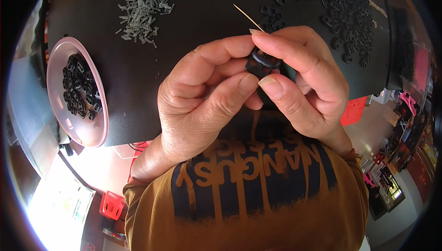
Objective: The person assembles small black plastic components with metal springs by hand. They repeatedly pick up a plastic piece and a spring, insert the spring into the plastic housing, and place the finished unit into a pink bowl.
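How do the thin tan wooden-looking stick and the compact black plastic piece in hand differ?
The stick is straight, slender and pale; the piece is compact and dark. The stick juts beyond the right hand; the piece sits between that hand and the left hand. Both are held.

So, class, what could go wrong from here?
The small black part might slip, as the left hand and right hand pinch it with their fingertips. The thin stick could snap if pressed hard. The loose pile of springs might scatter if brushed.
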`<state>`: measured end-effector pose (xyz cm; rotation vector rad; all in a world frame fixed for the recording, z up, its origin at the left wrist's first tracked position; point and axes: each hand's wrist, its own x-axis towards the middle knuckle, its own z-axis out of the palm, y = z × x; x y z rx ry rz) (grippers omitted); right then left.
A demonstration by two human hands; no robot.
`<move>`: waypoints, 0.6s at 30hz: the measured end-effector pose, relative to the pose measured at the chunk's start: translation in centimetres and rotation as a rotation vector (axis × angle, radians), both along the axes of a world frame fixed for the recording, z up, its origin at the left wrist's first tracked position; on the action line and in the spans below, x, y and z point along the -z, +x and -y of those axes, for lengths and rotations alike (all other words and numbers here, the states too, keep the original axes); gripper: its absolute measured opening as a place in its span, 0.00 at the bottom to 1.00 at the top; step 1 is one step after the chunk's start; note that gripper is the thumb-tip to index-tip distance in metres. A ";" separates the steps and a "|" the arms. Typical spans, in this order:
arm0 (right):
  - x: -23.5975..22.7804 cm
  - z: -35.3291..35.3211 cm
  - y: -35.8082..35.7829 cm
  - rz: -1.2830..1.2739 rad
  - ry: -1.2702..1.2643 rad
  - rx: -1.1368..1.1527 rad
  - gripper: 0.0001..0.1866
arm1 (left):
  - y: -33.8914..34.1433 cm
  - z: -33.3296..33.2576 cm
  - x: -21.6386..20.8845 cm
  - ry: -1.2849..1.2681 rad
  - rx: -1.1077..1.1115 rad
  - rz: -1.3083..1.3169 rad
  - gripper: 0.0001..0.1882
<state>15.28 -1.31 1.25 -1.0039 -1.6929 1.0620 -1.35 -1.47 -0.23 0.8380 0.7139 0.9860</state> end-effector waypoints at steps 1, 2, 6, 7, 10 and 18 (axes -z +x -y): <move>0.1 0.0 0.0 -0.008 0.007 -0.002 0.18 | 0.0 0.0 0.0 -0.009 -0.003 0.010 0.21; 0.2 0.0 0.0 -0.010 0.017 -0.002 0.18 | 0.0 0.0 0.1 -0.003 0.004 0.016 0.21; 0.6 0.0 0.0 -0.004 0.072 -0.007 0.18 | 0.1 0.0 0.1 -0.005 -0.020 0.017 0.21; 0.7 -0.1 0.0 -0.003 0.090 -0.014 0.18 | 0.2 0.0 0.0 -0.013 -0.040 0.013 0.21; 0.9 0.1 -0.2 -0.031 0.059 -0.003 0.19 | 0.2 -0.1 0.0 -0.046 -0.027 0.009 0.21; 0.7 0.1 0.0 0.056 0.042 -0.022 0.18 | 0.3 0.2 0.3 -0.022 -0.057 0.040 0.17</move>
